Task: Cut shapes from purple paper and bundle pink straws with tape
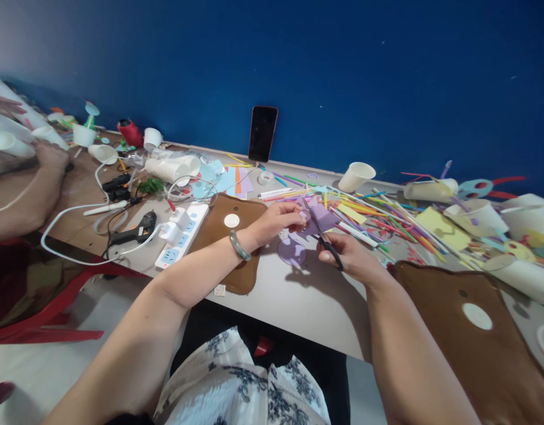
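Observation:
My right hand (349, 254) is closed around the handles of dark scissors (322, 235), whose blades point up and to the left at purple paper. Pinched in the fingers of my left hand (283, 219) is a piece of purple paper (321, 216), close to the scissor blades; its exact outline is partly hidden by fingers and blades. Below my hands, a round purple paper piece (292, 251) lies on the pale table (293, 307). A bracelet circles my left wrist.
A power strip (183, 236) with plugs and a black glue gun (136, 229) lie left. Coloured sticks (387, 218) spread behind and right. A phone (263, 133) leans on the wall. Paper cups (357, 176) and brown pouches (458, 330) lie around. Another person's arm (36, 183) is at far left.

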A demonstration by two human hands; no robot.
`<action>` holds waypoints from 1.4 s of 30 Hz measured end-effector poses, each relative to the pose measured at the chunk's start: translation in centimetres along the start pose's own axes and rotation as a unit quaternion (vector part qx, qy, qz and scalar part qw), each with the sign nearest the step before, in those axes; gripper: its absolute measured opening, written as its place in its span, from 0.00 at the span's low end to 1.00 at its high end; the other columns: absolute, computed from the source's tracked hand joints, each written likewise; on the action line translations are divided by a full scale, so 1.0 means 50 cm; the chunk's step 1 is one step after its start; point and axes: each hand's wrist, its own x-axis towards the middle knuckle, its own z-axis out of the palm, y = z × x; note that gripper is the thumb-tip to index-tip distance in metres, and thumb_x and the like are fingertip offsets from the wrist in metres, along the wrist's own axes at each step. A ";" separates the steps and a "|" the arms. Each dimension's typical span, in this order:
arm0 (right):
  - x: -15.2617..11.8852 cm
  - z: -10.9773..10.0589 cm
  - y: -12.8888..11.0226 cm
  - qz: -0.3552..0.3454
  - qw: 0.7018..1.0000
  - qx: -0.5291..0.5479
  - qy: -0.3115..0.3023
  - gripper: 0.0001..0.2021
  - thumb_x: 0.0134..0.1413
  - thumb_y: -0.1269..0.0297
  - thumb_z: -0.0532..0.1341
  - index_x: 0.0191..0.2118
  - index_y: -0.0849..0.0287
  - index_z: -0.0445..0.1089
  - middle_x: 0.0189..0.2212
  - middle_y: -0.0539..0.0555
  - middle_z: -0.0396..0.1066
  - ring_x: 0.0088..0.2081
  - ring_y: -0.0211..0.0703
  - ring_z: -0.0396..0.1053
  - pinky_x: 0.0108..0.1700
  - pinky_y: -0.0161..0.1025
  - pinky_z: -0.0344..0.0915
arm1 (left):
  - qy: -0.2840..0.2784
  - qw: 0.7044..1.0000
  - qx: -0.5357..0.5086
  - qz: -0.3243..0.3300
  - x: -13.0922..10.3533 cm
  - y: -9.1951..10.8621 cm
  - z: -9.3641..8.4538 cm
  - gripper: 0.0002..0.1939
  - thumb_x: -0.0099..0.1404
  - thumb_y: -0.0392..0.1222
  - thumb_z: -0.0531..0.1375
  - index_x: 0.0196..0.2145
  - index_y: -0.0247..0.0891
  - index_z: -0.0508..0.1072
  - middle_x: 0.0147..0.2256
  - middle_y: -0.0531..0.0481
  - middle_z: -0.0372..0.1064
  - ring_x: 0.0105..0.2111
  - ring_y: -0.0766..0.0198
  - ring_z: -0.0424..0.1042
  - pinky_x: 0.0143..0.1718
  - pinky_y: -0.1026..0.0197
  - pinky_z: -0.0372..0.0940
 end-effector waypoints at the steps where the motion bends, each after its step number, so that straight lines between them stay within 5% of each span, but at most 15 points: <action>1: 0.000 0.000 0.001 0.000 1.000 -0.001 -0.001 0.27 0.39 0.37 0.69 0.23 0.57 0.63 0.22 0.48 0.60 0.26 0.38 0.56 0.29 0.37 0.52 | 0.000 1.000 0.001 0.004 0.000 -0.002 -0.001 0.09 0.54 0.42 0.64 0.23 0.35 0.69 0.23 0.53 0.67 0.24 0.71 0.63 0.30 0.64 0.59; 42: 0.000 0.001 0.002 -0.001 1.000 0.021 -0.011 0.29 0.38 0.33 0.68 0.24 0.58 0.65 0.21 0.48 0.61 0.24 0.37 0.55 0.28 0.38 0.51 | 0.009 0.997 0.012 0.076 -0.007 0.007 -0.002 0.18 0.60 0.46 0.65 0.21 0.36 0.64 0.22 0.54 0.62 0.25 0.70 0.60 0.30 0.62 0.55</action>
